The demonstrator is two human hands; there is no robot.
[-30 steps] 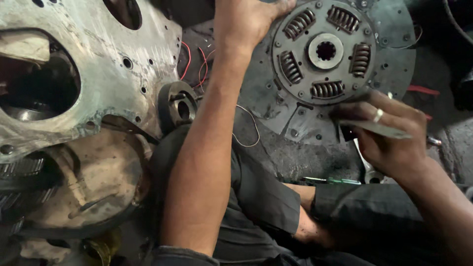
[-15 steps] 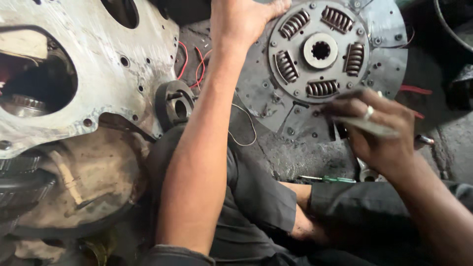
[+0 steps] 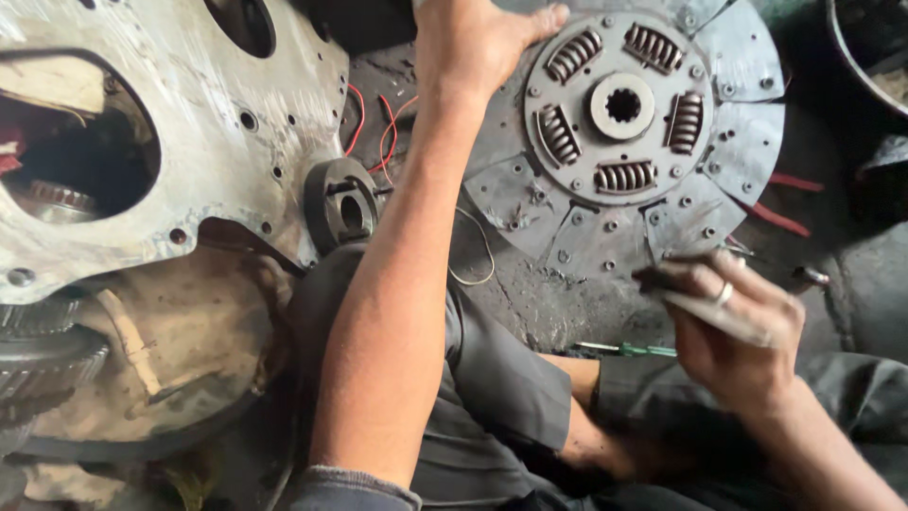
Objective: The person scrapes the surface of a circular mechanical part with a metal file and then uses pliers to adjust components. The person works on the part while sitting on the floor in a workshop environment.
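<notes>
A round grey clutch disc (image 3: 624,142) with a splined hub and several coil springs lies tilted on the dark floor at the top right. My left hand (image 3: 473,43) grips its upper left rim, thumb over the face. My right hand (image 3: 733,326), with a ring on one finger, sits just below the disc's lower edge and holds a flat grey piece of abrasive paper (image 3: 705,308) pinched in its fingers. My grey-trousered legs lie under both arms.
A large worn metal engine plate (image 3: 189,123) with big holes fills the left. A dark round bearing (image 3: 342,202) stands beside it. Red wires (image 3: 383,128), a green-handled screwdriver (image 3: 629,349), red-handled pliers (image 3: 785,203) and a gear (image 3: 43,364) lie around.
The view has drifted so the disc sits lower and more central. My right hand has slid down off the disc's lower edge. My left hand keeps its grip on the rim.
</notes>
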